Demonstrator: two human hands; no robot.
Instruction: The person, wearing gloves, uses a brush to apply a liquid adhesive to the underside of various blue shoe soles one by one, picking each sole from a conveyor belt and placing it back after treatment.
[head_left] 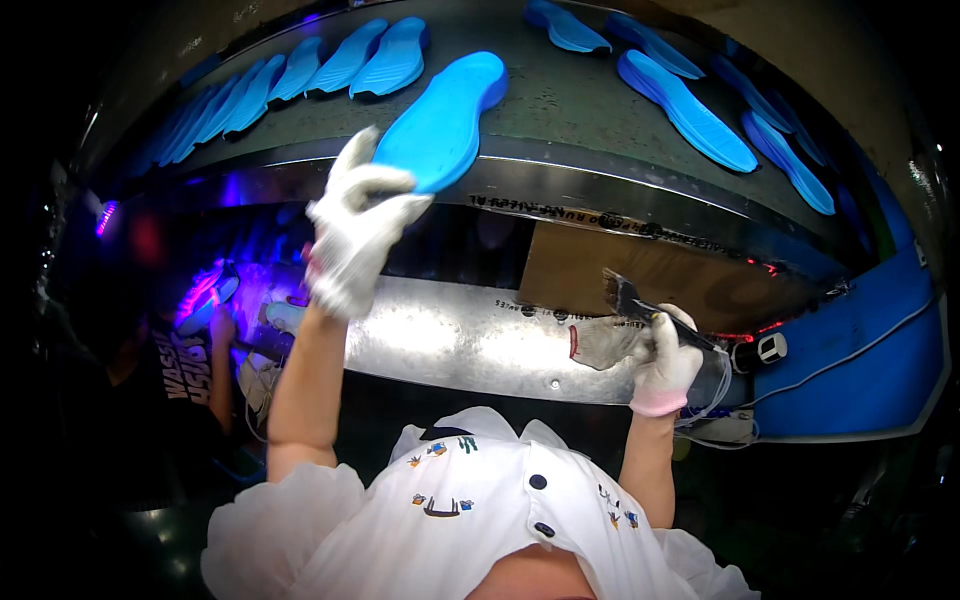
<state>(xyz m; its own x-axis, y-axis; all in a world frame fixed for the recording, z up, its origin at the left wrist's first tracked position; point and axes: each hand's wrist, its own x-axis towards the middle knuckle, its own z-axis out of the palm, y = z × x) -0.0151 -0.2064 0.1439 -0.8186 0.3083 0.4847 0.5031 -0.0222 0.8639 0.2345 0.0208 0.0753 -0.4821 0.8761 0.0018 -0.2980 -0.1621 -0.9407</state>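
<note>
My left hand, in a white knit glove, reaches up to the near edge of the belt. Its fingers are spread beside the lower left end of a blue shoe sole; whether they touch it is hard to tell. That sole lies tilted, its lower end over the belt's metal rim. Lower on the right, my right hand, in a white glove with a pink cuff, is closed around a dark-handled brush, bristles pointing up and left. An empty-looking white glove with a red cuff lies next to that hand.
A dark green belt carries several blue soles at left and more soles at right. Below it are a metal ledge, brown cardboard, a blue panel and cables. Another person works at the left under purple light.
</note>
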